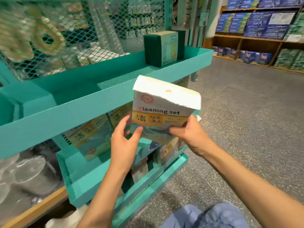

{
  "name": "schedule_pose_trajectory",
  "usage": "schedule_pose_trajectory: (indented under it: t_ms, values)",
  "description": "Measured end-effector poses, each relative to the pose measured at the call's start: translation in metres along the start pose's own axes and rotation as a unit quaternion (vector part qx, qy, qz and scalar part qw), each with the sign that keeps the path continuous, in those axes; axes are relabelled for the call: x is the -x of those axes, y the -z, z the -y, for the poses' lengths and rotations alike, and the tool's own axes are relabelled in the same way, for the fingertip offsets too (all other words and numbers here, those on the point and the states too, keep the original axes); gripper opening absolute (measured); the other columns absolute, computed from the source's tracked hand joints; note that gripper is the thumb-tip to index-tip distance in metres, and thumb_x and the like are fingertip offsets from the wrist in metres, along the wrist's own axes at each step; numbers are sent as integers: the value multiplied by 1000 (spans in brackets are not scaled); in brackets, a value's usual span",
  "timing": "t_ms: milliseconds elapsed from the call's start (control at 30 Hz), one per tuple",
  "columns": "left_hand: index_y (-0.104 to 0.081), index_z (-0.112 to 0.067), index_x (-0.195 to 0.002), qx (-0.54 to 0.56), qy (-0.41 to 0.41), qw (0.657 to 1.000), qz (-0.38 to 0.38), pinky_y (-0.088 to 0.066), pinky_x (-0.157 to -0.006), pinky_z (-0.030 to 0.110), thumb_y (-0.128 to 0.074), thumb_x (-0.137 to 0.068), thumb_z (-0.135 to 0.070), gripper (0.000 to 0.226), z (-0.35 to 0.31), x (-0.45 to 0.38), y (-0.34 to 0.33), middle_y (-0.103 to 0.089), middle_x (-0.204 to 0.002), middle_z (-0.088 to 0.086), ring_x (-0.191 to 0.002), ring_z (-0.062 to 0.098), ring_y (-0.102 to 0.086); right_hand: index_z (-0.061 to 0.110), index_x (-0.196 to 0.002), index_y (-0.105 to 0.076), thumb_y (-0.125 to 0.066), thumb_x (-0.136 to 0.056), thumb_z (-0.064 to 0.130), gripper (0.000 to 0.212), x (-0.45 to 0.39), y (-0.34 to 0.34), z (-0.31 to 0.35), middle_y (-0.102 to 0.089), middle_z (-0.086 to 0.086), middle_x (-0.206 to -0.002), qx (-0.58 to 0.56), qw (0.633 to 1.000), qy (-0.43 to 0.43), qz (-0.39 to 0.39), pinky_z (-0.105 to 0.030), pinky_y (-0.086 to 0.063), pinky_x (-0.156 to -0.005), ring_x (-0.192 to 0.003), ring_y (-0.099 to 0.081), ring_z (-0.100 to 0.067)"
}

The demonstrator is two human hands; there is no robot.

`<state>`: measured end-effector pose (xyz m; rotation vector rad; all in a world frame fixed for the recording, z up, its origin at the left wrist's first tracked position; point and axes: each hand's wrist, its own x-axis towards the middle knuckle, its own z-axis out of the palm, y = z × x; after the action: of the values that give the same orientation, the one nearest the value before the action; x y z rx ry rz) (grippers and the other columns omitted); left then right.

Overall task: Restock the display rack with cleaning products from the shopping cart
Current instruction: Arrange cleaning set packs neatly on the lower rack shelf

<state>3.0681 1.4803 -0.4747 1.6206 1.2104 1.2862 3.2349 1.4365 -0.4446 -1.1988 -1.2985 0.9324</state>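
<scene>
Head view: a cleaning set pack (162,111) sits mid-frame, a flat package with a thick white sponge-like block along its top edge, a red round logo, the words "Cleaning set" in dark letters, an orange band with Chinese characters, and a blue-green picture lower down. It is tilted, its top leaning toward 1 o'clock, and it is held in the air in front of the teal display rack (102,102), just below the front rim of the rack's upper tray.

The right hand (189,134) grips the pack's lower right corner, thumb laid across the front face and fingers curled behind it. The left hand (124,139) is at the lower left corner; its thumb tip presses on the front near the bottom edge and its fingers reach up along the left edge, loosely spread, so it pinches the pack lightly.

Both forearms come in from 6 o'clock, the left rising nearly straight up, the right slanting in from 4 o'clock. Both wrists are bent slightly back.

At 12 o'clock from the pack, a green scouring pad bundle (162,48) stands upright on the upper tray. At 8 o'clock, more packs of the same kind (92,137) lean in the lower tray. At 2 o'clock, wooden shelves (243,41) hold blue and green packages.
</scene>
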Motion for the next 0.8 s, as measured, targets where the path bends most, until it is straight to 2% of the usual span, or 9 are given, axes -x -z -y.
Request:
schedule_pose_trajectory:
  t_ms: [200,300,400,500,600,667,700,733,800]
  values:
    - [-54,-18,-110,-19,23,1000,8,-40,-65,-3,-68,-83,-8,32,9,3,17,-57,-99,-17,-80,-22,-54,20,-97,-55,-53,-79,-19,43,-20,-20,-10,-63,13,-94,49,998,-26,11,-12,-49,-77,-81,-60,13]
    - [-51,-16,-105,10,34,999,-39,-45,-67,2,-64,-83,4,33,15,3,19,-59,-102,-5,-84,-3,-59,12,-102,-57,-54,-85,-13,30,-24,-32,-19,-63,3,-101,50,998,-30,-37,0,-42,-71,-95,-60,7]
    - [-50,-21,-106,-67,2,993,-98,-47,-74,21,-65,-80,7,41,25,7,23,-54,-104,5,-94,18,-52,-5,-135,-36,-38,-92,-13,44,-22,-38,-29,-44,-18,-137,105,993,-48,-18,1,-37,-70,-120,-46,-21]
    - [-58,-4,-108,-86,-7,988,-125,-50,-69,32,-64,-78,13,34,40,8,25,-55,-96,8,-78,8,-53,4,-139,-28,-37,-93,-13,50,-25,-46,-36,-44,-11,-132,153,987,-43,7,-15,-36,-94,-111,-44,-19]
    - [-57,0,-104,-88,37,987,-131,-53,-65,19,-61,-84,7,22,40,4,21,-60,-92,6,-70,-6,-56,-4,-128,-48,-51,-89,-6,40,-45,-53,-45,-57,-20,-122,231,972,-12,-31,-1,-34,-76,-111,-55,-31]
    - [-52,1,-92,-86,102,982,-131,-50,-68,37,-64,-87,-7,15,36,1,17,-57,-78,8,-84,-2,-52,-1,-118,-56,-59,-87,5,31,-60,-54,-50,-63,-17,-111,240,969,-34,-35,-19,-46,-77,-101,-61,-34]
    - [-47,-3,-78,-101,136,977,-131,-41,-60,47,-65,-87,-13,22,35,0,16,-45,-63,5,-53,10,-42,1,-114,-57,-62,-87,10,29,-67,-55,-52,-64,-15,-109,243,968,-48,-34,-29,-50,-80,-97,-62,-31]
    - [-40,-7,-65,-114,160,973,-123,-29,-50,43,-65,-87,-18,36,39,-3,16,-35,-57,4,-59,18,-18,2,-110,-58,-64,-86,14,28,-72,-56,-53,-65,-14,-106,252,966,-56,-29,-36,-51,-83,-95,-63,-29]
    - [-29,-10,-56,-126,191,967,-116,-18,-44,28,-66,-86,-25,49,47,-9,16,-25,-51,3,-49,18,-18,2,-105,-60,-63,-87,19,25,-81,-56,-53,-65,-13,-101,300,951,-73,-21,-39,-51,-84,-92,-62,-28]
